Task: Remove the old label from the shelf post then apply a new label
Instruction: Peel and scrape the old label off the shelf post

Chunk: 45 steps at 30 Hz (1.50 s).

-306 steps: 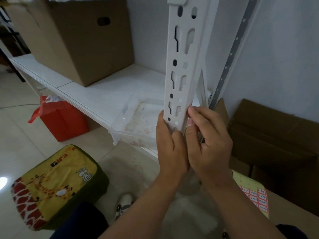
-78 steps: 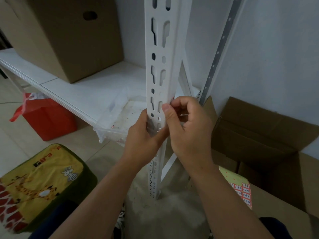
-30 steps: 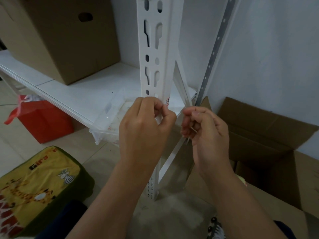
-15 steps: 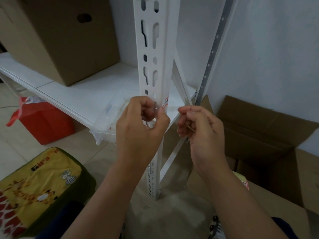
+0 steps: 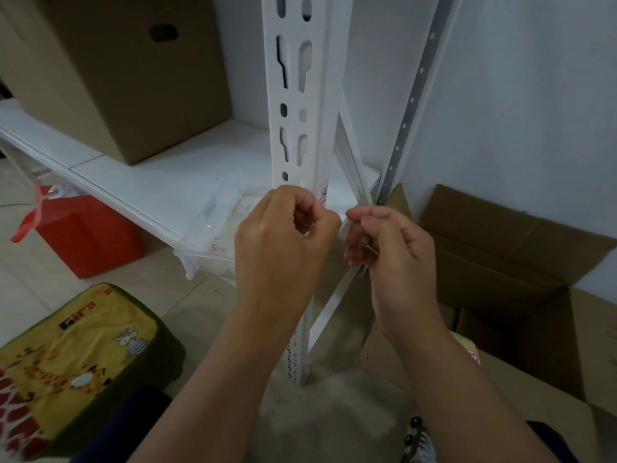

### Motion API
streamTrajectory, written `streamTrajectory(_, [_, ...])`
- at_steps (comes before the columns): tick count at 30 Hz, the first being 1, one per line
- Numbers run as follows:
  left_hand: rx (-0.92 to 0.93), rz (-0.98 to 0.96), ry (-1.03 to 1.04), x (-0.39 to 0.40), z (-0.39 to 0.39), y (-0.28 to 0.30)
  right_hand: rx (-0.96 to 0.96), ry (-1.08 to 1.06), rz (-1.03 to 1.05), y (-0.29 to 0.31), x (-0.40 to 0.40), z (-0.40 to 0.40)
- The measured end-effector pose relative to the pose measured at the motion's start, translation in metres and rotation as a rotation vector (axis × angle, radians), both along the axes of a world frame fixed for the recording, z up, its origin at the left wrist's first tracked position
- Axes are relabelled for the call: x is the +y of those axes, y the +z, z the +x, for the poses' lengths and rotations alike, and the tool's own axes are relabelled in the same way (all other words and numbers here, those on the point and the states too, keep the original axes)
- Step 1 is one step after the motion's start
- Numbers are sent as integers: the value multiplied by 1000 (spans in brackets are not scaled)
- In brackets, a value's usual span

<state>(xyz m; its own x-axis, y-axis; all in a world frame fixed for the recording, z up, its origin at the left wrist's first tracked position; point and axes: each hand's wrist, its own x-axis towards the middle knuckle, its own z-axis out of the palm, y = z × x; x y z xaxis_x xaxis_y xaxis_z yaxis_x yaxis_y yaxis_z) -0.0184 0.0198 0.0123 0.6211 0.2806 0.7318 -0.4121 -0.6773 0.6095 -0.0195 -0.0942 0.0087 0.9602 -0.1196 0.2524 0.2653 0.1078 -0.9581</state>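
Observation:
The white slotted shelf post [image 5: 300, 95] stands upright in the middle. A small label [image 5: 323, 196] with a red border sticks to the post's right corner, partly hidden by my fingers. My left hand [image 5: 280, 242] is in front of the post, fingers curled, with thumb and forefinger pinched at the label's lower edge. My right hand [image 5: 387, 248] hovers just right of the post, apart from it, its fingers closed around a thin pale sliver; I cannot tell what the sliver is. A sheet of labels [image 5: 469, 349] peeks out behind my right wrist.
A large cardboard box [image 5: 117, 71] sits on the white shelf [image 5: 150, 185], beside a clear plastic tray [image 5: 213, 235]. An open cardboard box [image 5: 500, 262] stands at the right. On the floor are a red bag [image 5: 83, 235] and a giraffe-print cushion [image 5: 76, 359].
Over the last second both hands stayed close together at the post. My left fingertips shifted slightly along the label's edge. Earlier, my right hand was scraping at the post and then drew back.

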Motion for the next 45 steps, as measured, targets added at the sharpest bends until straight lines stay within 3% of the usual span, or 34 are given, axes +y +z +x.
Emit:
streamTrajectory(13, [32, -232, -101, 1, -5, -5, -15, -15, -36, 2, 1, -2])
streamTrajectory(18, [-12, -136, -111, -1, -5, -4, -3, -3, -45, 3, 3, -2])
streamTrajectory(25, [67, -164, -175, 5, -1, -2, -142, -43, -301, -4, 5, 2])
streamTrajectory(29, [116, -363, -313, 14, 0, -3, -167, -21, -327, -5, 12, 5])
streamTrajectory(31, [154, -472, -351, 19, 0, -3, -133, 13, -266, -3, 15, 6])
streamTrajectory(35, [177, -591, -500, 20, -2, -2, -12, 261, 126, 0, 17, 6])
streamTrajectory(38, [156, -616, -597, 19, -6, 1, 50, 389, 278, 2, 14, 5])
streamTrajectory(45, [77, -407, -560, 15, -12, -2, 159, 582, 495, 7, 3, 0])
